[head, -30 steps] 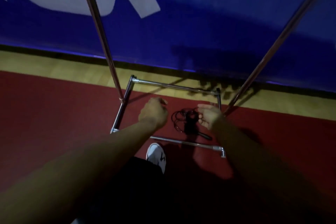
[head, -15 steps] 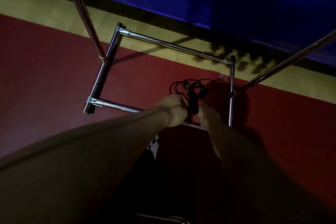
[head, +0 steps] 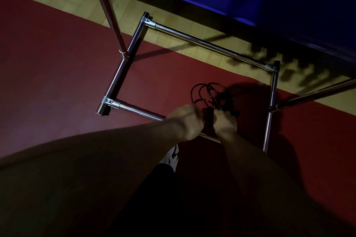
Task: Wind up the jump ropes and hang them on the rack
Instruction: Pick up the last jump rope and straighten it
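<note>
Two hands at one jump rope inside the base frame of one metal rack.

The rack (head: 210, 46), the largest item, shows four floor bars forming a rectangle and two uprights rising toward 11 and 3 o'clock. One black jump rope (head: 211, 95) lies in loose coils on the red floor (head: 57, 67) within the frame, toward 4 o'clock. The left hand (head: 185, 121) and right hand (head: 225, 122), fingers curled, grasp the rope's near end. One white shoe (head: 173, 157) shows at 6 o'clock.

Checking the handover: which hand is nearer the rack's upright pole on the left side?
Left. The left hand sits closer to the upright pole; the right hand lies beyond it.
</note>
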{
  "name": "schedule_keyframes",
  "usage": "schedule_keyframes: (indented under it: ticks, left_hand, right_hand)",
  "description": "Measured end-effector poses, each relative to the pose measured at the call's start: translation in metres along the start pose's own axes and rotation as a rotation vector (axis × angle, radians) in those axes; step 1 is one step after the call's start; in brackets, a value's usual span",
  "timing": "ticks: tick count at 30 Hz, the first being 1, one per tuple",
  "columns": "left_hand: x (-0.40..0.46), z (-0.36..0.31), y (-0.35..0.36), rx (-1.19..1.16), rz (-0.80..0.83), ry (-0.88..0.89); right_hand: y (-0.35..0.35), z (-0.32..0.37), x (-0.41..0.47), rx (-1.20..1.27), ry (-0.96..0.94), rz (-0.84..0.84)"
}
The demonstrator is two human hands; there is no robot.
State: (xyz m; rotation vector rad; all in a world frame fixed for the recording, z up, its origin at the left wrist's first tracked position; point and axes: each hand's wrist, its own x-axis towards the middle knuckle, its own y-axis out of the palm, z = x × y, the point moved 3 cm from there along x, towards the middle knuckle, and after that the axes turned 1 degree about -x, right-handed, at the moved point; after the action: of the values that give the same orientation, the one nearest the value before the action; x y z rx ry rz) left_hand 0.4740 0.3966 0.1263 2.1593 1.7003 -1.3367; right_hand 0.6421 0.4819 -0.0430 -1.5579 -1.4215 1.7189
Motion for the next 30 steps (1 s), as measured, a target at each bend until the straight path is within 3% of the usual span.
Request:
schedule_keyframes:
  ticks: [5,12,16,18,23,30]
  left_hand:
    - [-0.014,-0.004,0.0,-0.061,-0.047,-0.013]
    - [-0.054,-0.013,-0.038,-0.078,-0.214,0.005]
    - [-0.097,-0.033,-0.066,-0.093,-0.358,0.08]
    - [-0.127,-0.041,-0.082,-0.086,-0.38,0.127]
    - [-0.207,-0.073,-0.12,-0.063,-0.495,0.243]
    - [-0.326,-0.103,-0.162,-0.066,-0.625,0.415]
  right_hand:
    - [0.006,0.006,-0.017,-0.01,-0.178,-0.098]
    - [-0.103,-0.008,-0.066,-0.04,-0.198,-0.186]
    - [-0.182,-0.004,-0.096,0.324,-0.031,-0.248]
    - [-0.222,0.006,-0.123,0.417,-0.078,-0.411]
    - [-0.327,0.036,-0.194,0.677,-0.093,-0.519]
    - [-0.465,0.099,-0.289,1.583,-0.111,-0.498]
